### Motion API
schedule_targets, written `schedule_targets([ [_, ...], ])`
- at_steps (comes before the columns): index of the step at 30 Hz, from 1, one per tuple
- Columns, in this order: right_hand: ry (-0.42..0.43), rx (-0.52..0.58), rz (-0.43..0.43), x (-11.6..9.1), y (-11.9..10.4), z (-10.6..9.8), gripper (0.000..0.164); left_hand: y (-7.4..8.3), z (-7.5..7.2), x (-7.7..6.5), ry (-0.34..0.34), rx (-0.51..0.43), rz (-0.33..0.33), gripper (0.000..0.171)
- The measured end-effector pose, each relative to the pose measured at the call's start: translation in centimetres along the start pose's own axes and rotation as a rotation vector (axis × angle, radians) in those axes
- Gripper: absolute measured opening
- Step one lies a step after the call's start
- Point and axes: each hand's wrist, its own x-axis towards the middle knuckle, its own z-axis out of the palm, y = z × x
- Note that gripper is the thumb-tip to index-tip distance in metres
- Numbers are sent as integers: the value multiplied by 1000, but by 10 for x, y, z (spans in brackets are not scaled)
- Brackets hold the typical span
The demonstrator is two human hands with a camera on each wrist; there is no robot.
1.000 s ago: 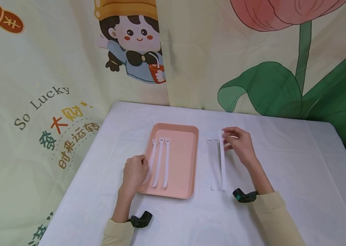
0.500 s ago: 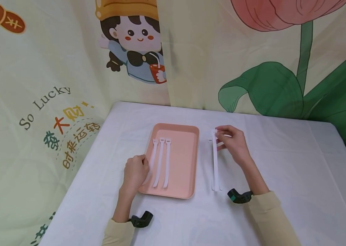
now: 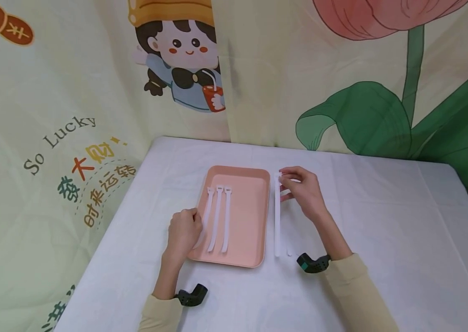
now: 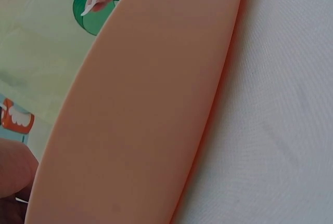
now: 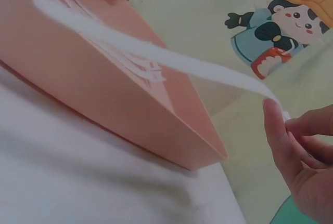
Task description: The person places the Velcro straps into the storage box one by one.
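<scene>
White strap [image 3: 277, 219] has moved left, right hand [image 3: 305, 190] pinching its end.

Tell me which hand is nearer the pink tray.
Left. The left hand grips the pink tray at its left edge; the right hand is apart from it, off its right side, pinching a white strap.

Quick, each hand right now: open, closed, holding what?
Left hand: closed, gripping the side of the pink tray.
Right hand: closed, pinching a white strap near one end.
</scene>
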Motion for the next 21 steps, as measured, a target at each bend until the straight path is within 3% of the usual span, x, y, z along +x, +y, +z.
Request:
schedule_targets([
  [21,-62,156,-8,11,3,40,27,0,0,-1,5,-10,-2,38],
])
